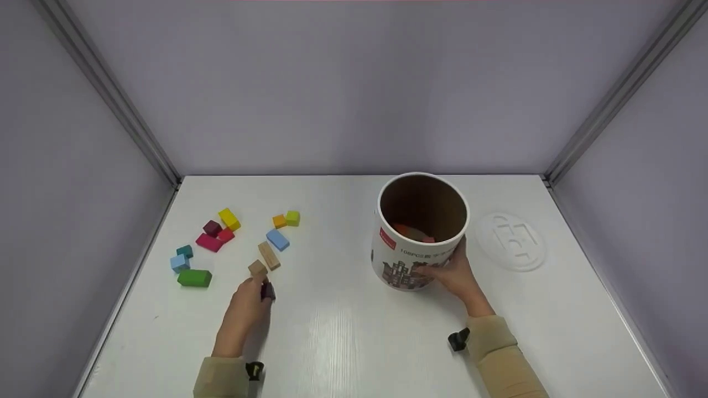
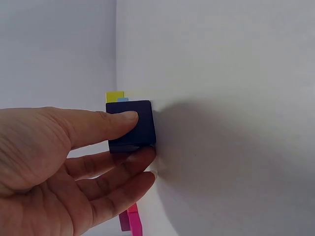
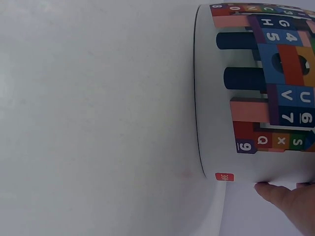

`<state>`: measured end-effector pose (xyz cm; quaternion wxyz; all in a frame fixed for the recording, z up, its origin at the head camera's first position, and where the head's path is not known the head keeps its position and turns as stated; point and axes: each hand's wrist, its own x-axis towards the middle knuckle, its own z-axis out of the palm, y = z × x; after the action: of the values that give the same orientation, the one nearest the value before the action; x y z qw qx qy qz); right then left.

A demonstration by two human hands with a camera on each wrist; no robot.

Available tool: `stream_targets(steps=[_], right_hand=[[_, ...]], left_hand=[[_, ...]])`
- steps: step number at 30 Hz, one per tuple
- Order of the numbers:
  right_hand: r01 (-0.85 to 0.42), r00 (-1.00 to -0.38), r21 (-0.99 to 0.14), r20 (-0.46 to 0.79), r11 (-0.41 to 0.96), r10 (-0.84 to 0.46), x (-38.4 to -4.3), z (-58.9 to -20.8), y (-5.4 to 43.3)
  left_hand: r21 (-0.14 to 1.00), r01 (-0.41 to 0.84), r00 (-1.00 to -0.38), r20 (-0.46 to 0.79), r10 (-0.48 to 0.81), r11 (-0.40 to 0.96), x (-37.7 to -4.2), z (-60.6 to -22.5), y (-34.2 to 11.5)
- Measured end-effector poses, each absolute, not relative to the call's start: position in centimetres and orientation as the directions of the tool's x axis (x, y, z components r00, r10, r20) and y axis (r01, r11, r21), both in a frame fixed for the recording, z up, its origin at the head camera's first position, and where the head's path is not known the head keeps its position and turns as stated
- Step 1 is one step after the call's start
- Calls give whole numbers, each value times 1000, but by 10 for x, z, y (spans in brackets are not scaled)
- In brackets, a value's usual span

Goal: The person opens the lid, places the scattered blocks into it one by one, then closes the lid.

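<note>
Left grip [image 2: 69, 172] clamped on dark block [image 2: 141, 132] | block left of tub [image 1: 402, 254], just beside tan blocks [image 1: 269, 256]; contact with counter [image 1: 332, 320] unclear | likely light, hard, smooth; pinch opposite flat faces | right grip [image 1: 456, 275] clamped round tub, probably stiff

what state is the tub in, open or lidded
Open: the tub is uncovered on top, coloured pieces show inside, and what looks like its clear lid lies to its right.
</note>
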<state>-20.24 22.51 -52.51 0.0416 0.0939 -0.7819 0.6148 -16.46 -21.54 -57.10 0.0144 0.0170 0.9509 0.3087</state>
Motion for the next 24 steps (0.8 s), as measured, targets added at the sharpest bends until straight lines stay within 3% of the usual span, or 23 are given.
stream_targets(steps=[15, 24], right_hand=[[-180, -984, -954, 170, 240, -60, -217, -558, 233], [-214, -976, -954, 201, 212, -83, -216, -553, 233]], left_hand=[[626, -29, -999, -48, 1, 779, -171, -552, -204], [683, 148, -983, 184, 28, 715, -176, -520, -179]])
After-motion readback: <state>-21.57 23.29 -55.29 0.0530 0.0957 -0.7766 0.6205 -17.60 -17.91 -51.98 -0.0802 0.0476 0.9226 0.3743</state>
